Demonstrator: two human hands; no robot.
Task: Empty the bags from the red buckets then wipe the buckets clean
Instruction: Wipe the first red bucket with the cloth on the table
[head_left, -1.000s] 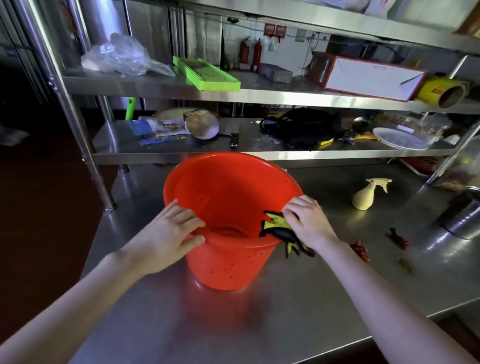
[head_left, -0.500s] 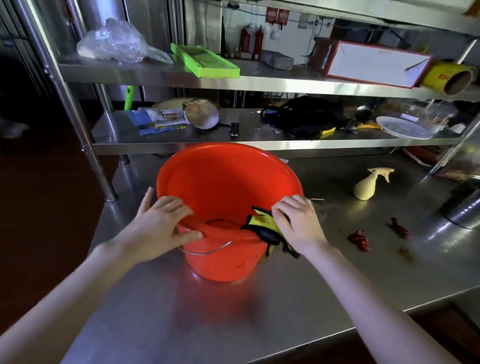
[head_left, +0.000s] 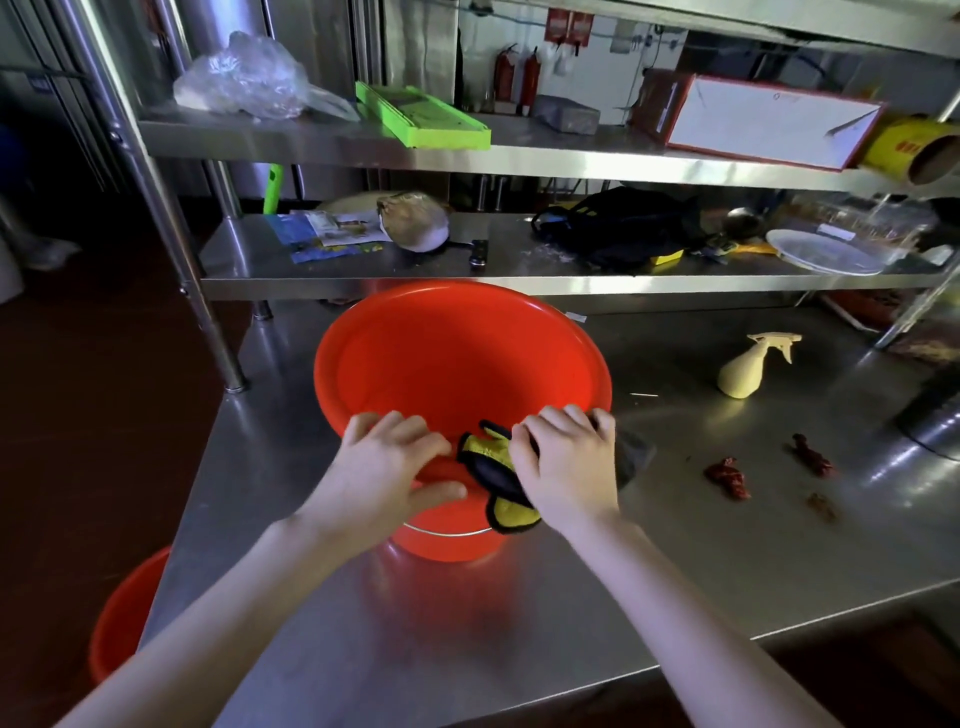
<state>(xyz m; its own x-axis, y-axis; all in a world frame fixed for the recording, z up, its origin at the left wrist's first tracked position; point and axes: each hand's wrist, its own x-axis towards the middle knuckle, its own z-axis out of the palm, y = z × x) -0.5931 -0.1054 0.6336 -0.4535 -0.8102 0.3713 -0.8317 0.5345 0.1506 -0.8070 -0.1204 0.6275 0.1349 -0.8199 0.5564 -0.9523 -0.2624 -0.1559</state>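
The wiping step is in hand: the round red plastic bucket (head_left: 462, 364) stands on the stainless steel desk (head_left: 519, 623). The left hand (head_left: 384, 467) grips its near rim, and the right hand (head_left: 566, 462) clutches a yellow-and-black cloth (head_left: 498, 478) over that rim. The next move is probably to slide the cloth along the rim with the bucket steadied.

red bucket (head_left: 457, 364), yellow-and-black cloth (head_left: 493, 467)
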